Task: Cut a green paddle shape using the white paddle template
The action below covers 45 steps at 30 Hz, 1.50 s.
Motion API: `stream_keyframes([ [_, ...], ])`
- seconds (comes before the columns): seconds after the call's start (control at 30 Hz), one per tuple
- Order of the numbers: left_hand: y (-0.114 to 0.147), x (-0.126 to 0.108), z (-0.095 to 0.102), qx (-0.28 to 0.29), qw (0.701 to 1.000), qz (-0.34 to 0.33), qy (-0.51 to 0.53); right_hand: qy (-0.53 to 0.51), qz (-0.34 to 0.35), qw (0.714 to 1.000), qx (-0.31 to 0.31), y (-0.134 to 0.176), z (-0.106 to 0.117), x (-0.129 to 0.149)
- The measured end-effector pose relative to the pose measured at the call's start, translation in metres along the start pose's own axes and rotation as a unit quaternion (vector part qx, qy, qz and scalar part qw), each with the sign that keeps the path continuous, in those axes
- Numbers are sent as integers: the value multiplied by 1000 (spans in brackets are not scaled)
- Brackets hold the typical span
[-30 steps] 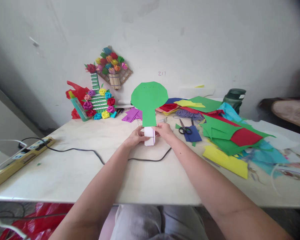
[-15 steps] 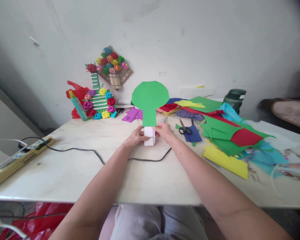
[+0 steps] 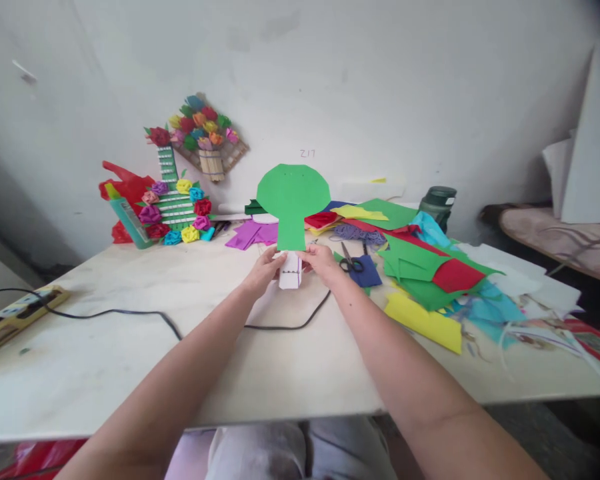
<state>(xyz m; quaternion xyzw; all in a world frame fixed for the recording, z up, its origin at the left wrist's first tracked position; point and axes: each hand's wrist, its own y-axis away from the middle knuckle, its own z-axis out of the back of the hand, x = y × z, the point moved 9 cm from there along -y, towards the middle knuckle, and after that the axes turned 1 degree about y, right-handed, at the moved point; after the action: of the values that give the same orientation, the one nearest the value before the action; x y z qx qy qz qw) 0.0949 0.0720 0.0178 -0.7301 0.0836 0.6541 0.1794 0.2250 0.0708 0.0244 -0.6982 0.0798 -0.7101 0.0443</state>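
Note:
Upright in front of me stands a green paper cutout (image 3: pixel 293 198) with a wide rounded head and a narrow stem. Below the stem shows a white card strip (image 3: pixel 291 275) with a purple line and a row of small dark marks. My left hand (image 3: pixel 265 270) pinches the left edge where green meets white. On the opposite edge, my right hand (image 3: pixel 323 261) is closed at the same height. Fingers behind the piece are hidden. Scissors (image 3: pixel 351 263) lie right of my right hand, partly over blue paper (image 3: pixel 369 271).
Colored paper sheets (image 3: pixel 415 267) and a green bottle (image 3: pixel 437 203) are on the right. At the left are a flower-trimmed guitar model (image 3: pixel 175 205), a glue bottle (image 3: pixel 133 223) and a power strip (image 3: pixel 30 313). A black cable (image 3: pixel 290 327) crosses the table.
The view has turned to the right, so the table things appear further left. My left thumb has moved off the white strip's face to its edge. Both hands keep hold of the cutout.

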Motion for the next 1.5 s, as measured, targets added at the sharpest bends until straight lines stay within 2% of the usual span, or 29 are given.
stream_keyframes([
  [0.27,-14,5,-15,-41,999,-11,34,20,7,1000,-21,-2,17,12],
  [0.3,-15,6,-16,-44,998,-17,47,23,11,999,-42,-3,24,14],
  [0.37,-17,10,-15,-54,996,-24,67,24,17,990,-138,-3,51,17],
  [0.47,-19,17,-12,-67,994,-18,82,55,18,937,-344,10,107,21],
  [0.57,-18,19,-11,-69,992,-13,105,120,-3,865,-487,32,148,24],
  [0.63,-18,20,-10,-74,991,-12,114,148,-36,833,-532,42,162,21],
  [0.77,-18,22,-11,-70,992,-10,106,153,-117,790,-582,59,175,11],
  [0.87,-17,23,-12,-61,992,-10,106,162,-107,756,-625,69,182,16],
  [0.93,-16,23,-13,-58,992,-12,112,191,-94,747,-630,69,189,20],
  [0.97,-16,22,-13,-58,992,-13,115,205,-100,754,-616,66,192,17],
  [1.1,-12,19,-14,-52,991,-16,122,229,-163,831,-481,37,194,-11],
  [1.17,-10,18,-14,-50,991,-14,124,238,-165,849,-441,28,190,-19],
  [1.3,-9,18,-11,-53,990,-16,127,265,-145,858,-416,22,180,-17],
  [1.5,-10,17,-9,-50,990,-22,129,322,-115,834,-433,29,175,-2],
])
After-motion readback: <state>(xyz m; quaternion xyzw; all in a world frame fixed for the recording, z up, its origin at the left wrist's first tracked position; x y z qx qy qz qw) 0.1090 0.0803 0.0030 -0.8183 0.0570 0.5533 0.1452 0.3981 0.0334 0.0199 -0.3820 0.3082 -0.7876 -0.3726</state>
